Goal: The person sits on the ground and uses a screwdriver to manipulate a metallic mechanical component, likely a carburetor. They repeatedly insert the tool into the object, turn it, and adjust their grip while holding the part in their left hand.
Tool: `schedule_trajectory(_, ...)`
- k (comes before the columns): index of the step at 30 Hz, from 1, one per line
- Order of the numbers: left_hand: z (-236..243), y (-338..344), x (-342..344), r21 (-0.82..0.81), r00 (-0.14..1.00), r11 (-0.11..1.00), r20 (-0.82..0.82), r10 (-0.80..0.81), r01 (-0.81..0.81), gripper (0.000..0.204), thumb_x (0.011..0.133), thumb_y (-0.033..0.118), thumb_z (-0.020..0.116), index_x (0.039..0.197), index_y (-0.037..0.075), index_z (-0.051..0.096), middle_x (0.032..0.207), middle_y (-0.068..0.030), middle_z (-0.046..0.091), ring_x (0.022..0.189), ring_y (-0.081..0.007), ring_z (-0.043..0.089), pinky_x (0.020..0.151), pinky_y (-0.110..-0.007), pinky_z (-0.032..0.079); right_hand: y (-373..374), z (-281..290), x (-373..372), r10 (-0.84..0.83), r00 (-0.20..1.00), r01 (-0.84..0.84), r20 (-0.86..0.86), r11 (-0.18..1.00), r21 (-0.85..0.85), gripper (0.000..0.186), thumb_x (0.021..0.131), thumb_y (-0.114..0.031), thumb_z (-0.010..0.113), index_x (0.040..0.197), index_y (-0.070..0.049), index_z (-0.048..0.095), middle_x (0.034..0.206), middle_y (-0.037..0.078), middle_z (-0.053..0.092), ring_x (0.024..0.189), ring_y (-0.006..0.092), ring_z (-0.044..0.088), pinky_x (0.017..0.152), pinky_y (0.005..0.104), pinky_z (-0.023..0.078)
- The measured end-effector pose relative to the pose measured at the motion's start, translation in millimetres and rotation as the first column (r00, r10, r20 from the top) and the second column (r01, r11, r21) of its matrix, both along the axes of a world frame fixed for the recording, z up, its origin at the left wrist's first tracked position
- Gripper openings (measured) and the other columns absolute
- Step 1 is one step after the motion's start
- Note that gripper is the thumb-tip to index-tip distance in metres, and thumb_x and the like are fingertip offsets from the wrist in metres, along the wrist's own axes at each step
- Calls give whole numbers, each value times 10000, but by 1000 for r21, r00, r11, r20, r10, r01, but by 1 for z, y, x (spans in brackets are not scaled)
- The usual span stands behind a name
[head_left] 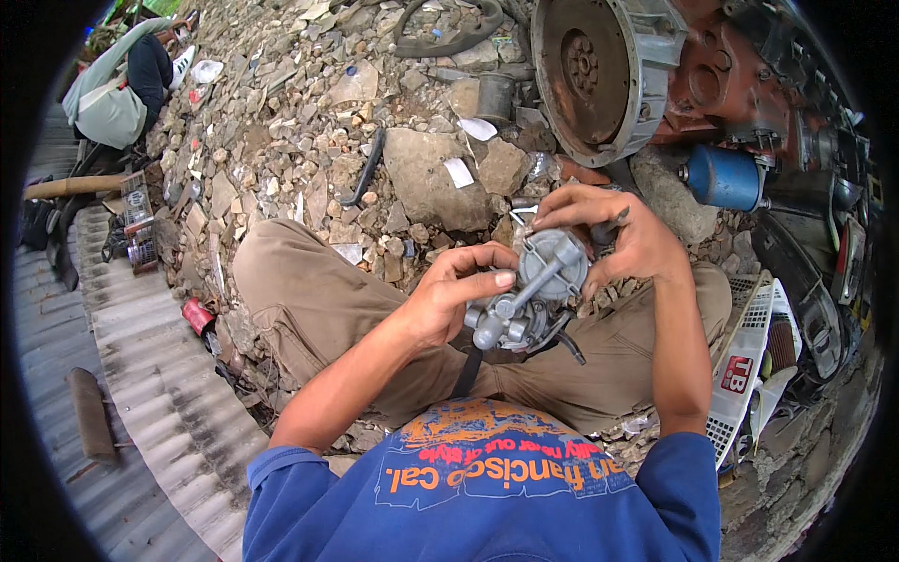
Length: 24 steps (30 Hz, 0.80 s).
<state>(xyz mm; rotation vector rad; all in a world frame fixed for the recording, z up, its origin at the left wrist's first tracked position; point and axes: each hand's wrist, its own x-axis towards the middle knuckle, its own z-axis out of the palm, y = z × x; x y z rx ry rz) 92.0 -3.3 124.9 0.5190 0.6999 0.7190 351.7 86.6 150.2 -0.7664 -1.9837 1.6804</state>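
A grey metal carburetor (538, 281), with a round cap, cast fittings and a short black hose hanging at its lower right, is held up over my crossed legs. My left hand (459, 290) grips its left side, thumb lying along the top of the body. My right hand (618, 234) has its fingers curled over the upper right of the round cap, thumb at the right edge. What lies under the carburetor within my grip is hidden.
Stony rubble (356, 187) surrounds me. A reddish engine block (712, 75), flywheel housing (609, 84) and blue cylinder (726, 178) lie at upper right, a white grille (749, 375) at right. Corrugated sheeting (154, 393) lies left; another person (117, 98) crouches at upper left.
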Motion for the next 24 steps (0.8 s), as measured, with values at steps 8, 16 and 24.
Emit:
schedule_trajectory(8, 3, 21, -1, -205, 944, 930, 60, 323, -305, 274, 940, 245, 646, 1101, 23, 624, 970, -66, 678, 848, -164, 685, 761, -306, 560, -8, -9, -17, -438, 897, 441, 49, 894, -80, 484, 876, -385, 769, 1128, -3, 613, 851, -33, 591, 691, 14, 458, 620, 192, 364)
schedule_trajectory(16, -4, 36, -10, -184, 860, 849, 41, 509, -495, 235, 950, 221, 629, 1079, 25, 631, 984, -79, 685, 868, -190, 693, 796, -346, 577, -13, -19, -28, -452, 892, 444, 0, 876, -188, 627, 909, -510, 691, 1248, -2, 549, 1049, 59, 607, 626, 35, 478, 563, 199, 388)
schedule_trajectory(24, -26, 44, -12, -246, 800, 796, 109, 589, -553, 430, 997, 343, 520, 1257, 2, 560, 1134, -175, 679, 1039, -309, 677, 930, -528, 555, -24, -30, -66, -445, 850, 270, -281, 827, -493, 714, 945, -487, 651, 1416, -2, 419, 1087, 106, 616, 588, 76, 516, 441, 204, 366)
